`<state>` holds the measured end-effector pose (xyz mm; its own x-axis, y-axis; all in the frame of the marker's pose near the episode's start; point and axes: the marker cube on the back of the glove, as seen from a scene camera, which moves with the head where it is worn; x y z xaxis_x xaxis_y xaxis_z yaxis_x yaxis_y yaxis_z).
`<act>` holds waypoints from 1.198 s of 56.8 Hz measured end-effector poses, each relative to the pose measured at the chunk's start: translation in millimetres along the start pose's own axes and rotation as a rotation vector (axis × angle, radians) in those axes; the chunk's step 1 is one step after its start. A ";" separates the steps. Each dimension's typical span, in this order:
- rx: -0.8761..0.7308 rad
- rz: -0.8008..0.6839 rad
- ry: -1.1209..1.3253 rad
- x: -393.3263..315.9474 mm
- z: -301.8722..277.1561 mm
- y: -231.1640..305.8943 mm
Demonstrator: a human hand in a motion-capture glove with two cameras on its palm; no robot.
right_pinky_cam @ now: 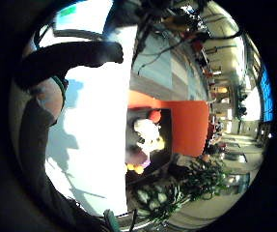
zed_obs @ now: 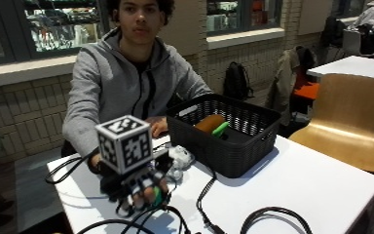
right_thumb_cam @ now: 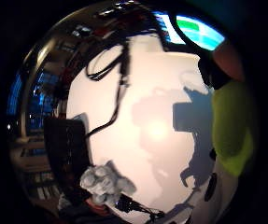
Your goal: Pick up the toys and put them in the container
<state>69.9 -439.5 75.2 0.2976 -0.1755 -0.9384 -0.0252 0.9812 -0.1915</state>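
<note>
Lower left of the outside view: right hand (zed_obs: 138,187) over the worktop (zed_obs: 316,190), grip curled round a green toy (zed_obs: 156,195) (probably light, soft). Grey plush toy (zed_obs: 180,157) beside the container (zed_obs: 239,141); best taken round its body.

Seated behind a white desk (zed_obs: 316,185), gloved right hand (zed_obs: 138,187) low over the near edge with fingers curled round a green toy (zed_obs: 155,195), black basket (zed_obs: 229,146) just beside holding a brown and a green toy, grey plush (zed_obs: 182,157) against its wall.
</note>
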 end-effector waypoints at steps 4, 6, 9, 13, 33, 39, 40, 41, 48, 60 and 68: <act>0.022 -0.083 0.029 -20.3 -33.5 -2.0; 0.039 -0.132 0.050 -32.5 -50.3 -2.1; 0.094 -0.221 0.096 -62.7 -72.9 9.3; 0.177 -0.352 0.122 -113.7 -101.2 32.3; 0.267 -0.736 0.051 -288.0 -158.5 91.0; 0.264 -0.812 0.082 -307.0 -158.9 87.9; 0.262 -0.837 0.085 -308.6 -158.7 87.5; 0.261 -0.847 0.085 -310.8 -158.7 87.0; 0.212 -0.867 0.097 -319.8 -158.2 83.3; 0.013 -0.649 0.133 -311.9 -164.2 86.4; -0.007 -0.645 0.150 -268.2 -163.3 83.5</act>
<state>-167.9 -323.6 264.0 0.1186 -0.7373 -0.6651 0.1074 0.6754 -0.7296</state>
